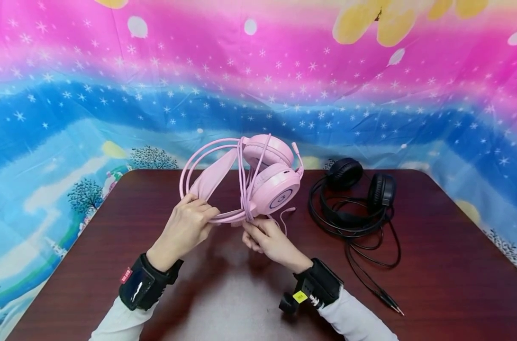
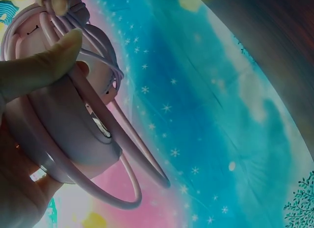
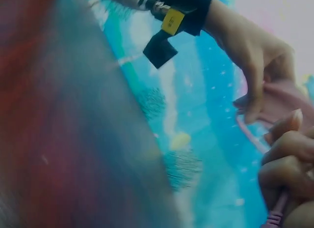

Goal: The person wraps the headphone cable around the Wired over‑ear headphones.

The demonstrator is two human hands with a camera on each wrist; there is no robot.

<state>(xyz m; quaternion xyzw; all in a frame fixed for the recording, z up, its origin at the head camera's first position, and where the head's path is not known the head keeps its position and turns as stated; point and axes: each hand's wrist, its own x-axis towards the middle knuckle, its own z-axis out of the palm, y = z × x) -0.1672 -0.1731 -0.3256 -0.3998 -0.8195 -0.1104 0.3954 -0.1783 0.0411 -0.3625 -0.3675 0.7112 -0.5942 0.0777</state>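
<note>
A pink headset [image 1: 279, 187] is held up over the table, its thin cable [image 1: 242, 177] wound in several loops around the ear cups and band. My left hand [image 1: 185, 222] grips its headband, with the thumb [image 2: 59, 56] lying across the band in the left wrist view. At the lower ear cup, my right hand [image 1: 267, 239] pinches the pink cable loops. Its fingers [image 3: 289, 154] are curled in the right wrist view, and a ribbed cable end [image 3: 275, 215] sticks out below them. A boom microphone [image 1: 297, 154] stands up from the near cup.
Black headphones [image 1: 382, 192] lie at the right of the dark red table [image 1: 437, 265], their cable coiled around them and its plugs [image 1: 392, 303] toward the front right. A colourful snowflake-printed cloth [image 1: 249, 80] hangs behind the table and along its sides.
</note>
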